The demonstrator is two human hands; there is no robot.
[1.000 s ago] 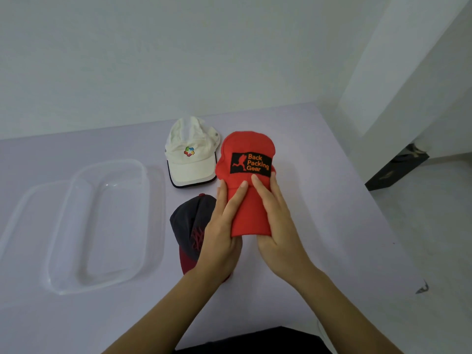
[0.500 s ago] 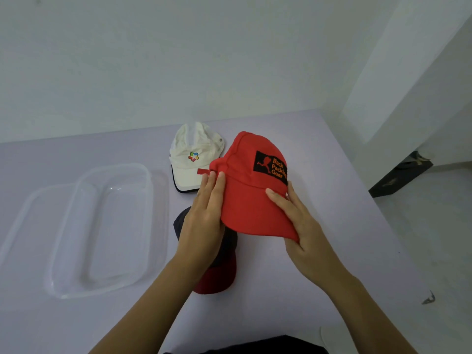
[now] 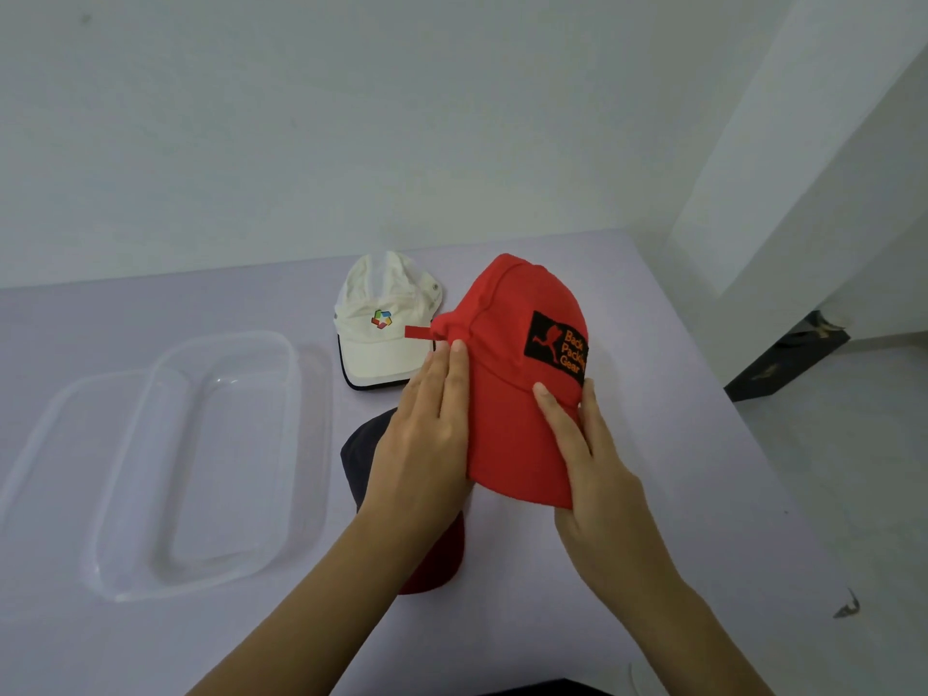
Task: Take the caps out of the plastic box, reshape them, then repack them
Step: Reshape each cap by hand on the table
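Note:
A red cap [image 3: 507,394] with a black "Back Packing Gear" patch is held above the table between both hands. My left hand [image 3: 427,434] presses flat against its left side, fingers straight. My right hand [image 3: 587,459] grips the brim on the right, thumb on top. A white cap [image 3: 384,324] with a coloured logo lies on the table behind. Under my left hand lies a dark navy cap with a red brim [image 3: 437,565], mostly hidden. The clear plastic box [image 3: 211,469] stands empty at the left.
A clear lid [image 3: 55,444] lies just left of the box, partly under it. The lilac table [image 3: 678,494] ends at the right, where floor and a dark object [image 3: 788,359] show. A white wall runs along the table's far edge.
The red cap was lifted off the table and turned so its patch faces right. My left hand moved from the brim to the cap's left side; the right hand stayed on the brim.

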